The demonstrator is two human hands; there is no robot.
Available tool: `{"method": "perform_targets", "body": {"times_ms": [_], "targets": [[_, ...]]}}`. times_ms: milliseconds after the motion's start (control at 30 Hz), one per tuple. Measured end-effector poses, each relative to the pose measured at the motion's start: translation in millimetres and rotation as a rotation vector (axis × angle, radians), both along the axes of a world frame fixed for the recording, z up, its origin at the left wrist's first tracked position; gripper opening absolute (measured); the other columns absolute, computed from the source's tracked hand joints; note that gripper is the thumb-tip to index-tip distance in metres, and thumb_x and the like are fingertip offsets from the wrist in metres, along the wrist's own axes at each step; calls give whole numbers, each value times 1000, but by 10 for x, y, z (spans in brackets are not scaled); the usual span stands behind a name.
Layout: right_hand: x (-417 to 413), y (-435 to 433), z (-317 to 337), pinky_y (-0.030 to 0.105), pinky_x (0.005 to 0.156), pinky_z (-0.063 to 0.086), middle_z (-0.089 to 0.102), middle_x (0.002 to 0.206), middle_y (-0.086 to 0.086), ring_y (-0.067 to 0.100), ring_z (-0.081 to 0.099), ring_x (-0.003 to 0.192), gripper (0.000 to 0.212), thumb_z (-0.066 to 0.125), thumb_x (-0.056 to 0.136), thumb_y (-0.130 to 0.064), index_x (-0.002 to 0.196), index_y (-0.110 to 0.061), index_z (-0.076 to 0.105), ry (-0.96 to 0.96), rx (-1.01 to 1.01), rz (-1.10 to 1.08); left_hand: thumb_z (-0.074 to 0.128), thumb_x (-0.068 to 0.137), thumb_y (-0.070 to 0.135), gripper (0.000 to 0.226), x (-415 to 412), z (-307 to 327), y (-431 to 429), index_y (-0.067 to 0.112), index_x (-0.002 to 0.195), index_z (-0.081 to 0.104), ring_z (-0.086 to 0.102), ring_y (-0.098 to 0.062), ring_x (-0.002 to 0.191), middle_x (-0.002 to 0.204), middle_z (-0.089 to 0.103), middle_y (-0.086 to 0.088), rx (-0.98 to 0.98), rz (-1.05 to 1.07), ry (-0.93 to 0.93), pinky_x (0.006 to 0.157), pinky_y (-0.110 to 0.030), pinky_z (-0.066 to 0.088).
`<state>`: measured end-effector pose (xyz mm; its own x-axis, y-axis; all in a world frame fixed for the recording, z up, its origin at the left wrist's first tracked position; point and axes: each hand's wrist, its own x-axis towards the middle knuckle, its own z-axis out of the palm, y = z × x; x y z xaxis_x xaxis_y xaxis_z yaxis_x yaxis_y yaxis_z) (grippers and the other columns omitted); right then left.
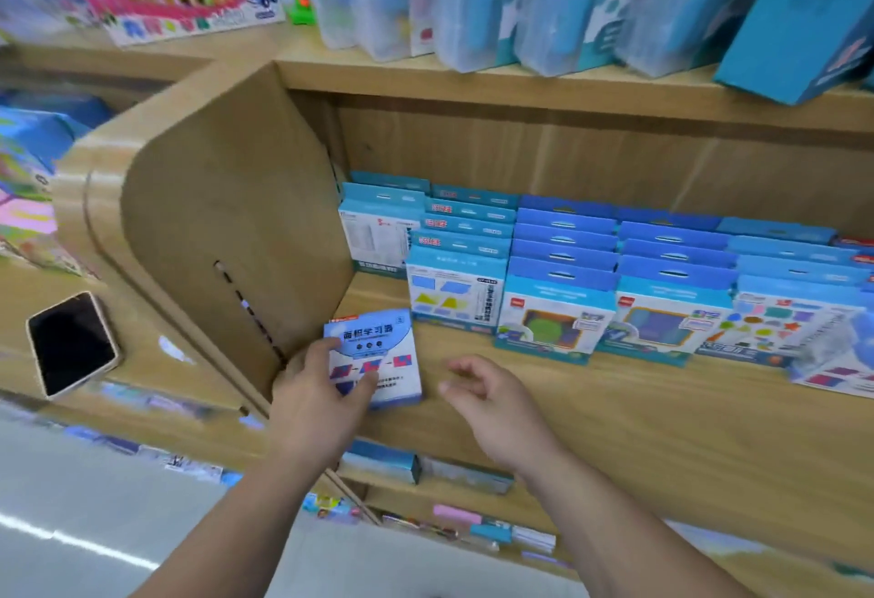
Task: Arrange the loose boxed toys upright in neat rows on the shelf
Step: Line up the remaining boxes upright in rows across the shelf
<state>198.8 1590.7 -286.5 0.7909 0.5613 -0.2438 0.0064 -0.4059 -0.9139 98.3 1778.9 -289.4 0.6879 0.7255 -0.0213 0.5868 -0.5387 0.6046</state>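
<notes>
head view: the left hand [317, 394] grips a blue-and-white boxed toy [380, 351], thumb across its printed front and fingers curled round its left edge. the box sits at the fingertips, and i cannot tell whether its lower edge touches the shelf [615, 413] board. its face leans back instead of standing straight. its long axis runs from the palm up and away, toward the back of the shelf. just left of the knuckles is the wooden side panel [227, 228], close to the box's left edge.

the right hand [487, 403] hovers just right of the box, apart from it, fingers loosely curled and holding nothing.

beyond the left fingertips lies bare board, then the leftmost row [378, 233], which stops further back than the row of shape boxes [454, 299] ahead of the right hand's fingers. further right of that hand more rows [671, 313] stand upright. a phone [71, 344] lies well left of the left wrist on a neighbouring ledge.

as i judge it, the step is seating this box at the front of the short left row. the left hand is nearer and already has it. the move wants a push away from the palm, tipping the top upright, with the right hand free to square the box's right edge against the neighbouring row.
</notes>
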Motion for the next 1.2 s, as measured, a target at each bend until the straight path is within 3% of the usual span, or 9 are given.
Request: {"method": "perform_targets", "body": {"times_ms": [100,233,300,400,467,633,867,1000,1200], "targets": [[-51,249,100,1,72,39,63,109,-18,-8,56,97,39,63,97,-33,135,-28,57,53,16,22,70,84,50,61,-21,-3,28,27,135,45,62,-25,109,120,67,0,-124,-28,-13,90,-40,53],[-100,459,78,31,99,51,73,111,-18,-1,66,103,26,63,97,-28,123,-30,64,111,81,17,71,83,50,65,-83,15,-10,31,137,41,62,-22,107,115,67,9,-228,-50,-81,89,-43,54],[-121,479,69,30,95,53,74,108,-19,0,68,100,19,61,97,-27,115,-31,67,110,80,9,70,82,52,59,-141,16,-32,37,132,44,64,-15,105,113,67,16,-270,-51,-143,88,-43,55],[-187,430,92,10,73,50,75,100,-16,-2,69,92,14,59,100,-23,108,-29,68,140,85,-14,69,81,48,34,-231,43,-87,56,108,50,65,-6,101,105,66,24,-329,-53,-276,83,-42,57],[-213,376,97,12,67,49,76,98,-9,5,71,90,13,58,100,-22,106,-25,69,159,93,-37,66,81,49,30,-261,58,-121,63,102,50,62,-9,103,103,60,23,-320,-36,-332,81,-44,58],[-281,205,153,25,82,57,76,101,-11,8,71,95,21,59,99,-16,104,-33,70,150,152,-95,64,90,42,26,-259,128,-262,59,109,58,56,-8,112,106,45,41,-293,-14,-446,85,-44,57],[-213,-419,220,20,73,53,70,97,-22,1,65,85,20,64,95,-16,109,-31,59,1,224,-311,74,85,35,16,-32,301,-750,25,96,69,69,-2,80,93,69,6,-304,30,-559,56,-29,60],[-112,-921,313,16,67,50,68,93,-21,-3,65,81,11,63,97,-20,104,-25,56,-85,240,-370,79,82,29,16,185,376,-1175,24,94,70,68,-4,75,89,71,5,-286,-36,-571,61,-37,61],[146,-1888,340,17,62,50,71,89,-16,1,67,80,16,72,91,-19,100,-20,58,-174,237,-457,84,76,18,29,540,385,-2071,21,103,73,68,-5,73,86,71,4,-368,-151,-600,62,-20,57]]}}
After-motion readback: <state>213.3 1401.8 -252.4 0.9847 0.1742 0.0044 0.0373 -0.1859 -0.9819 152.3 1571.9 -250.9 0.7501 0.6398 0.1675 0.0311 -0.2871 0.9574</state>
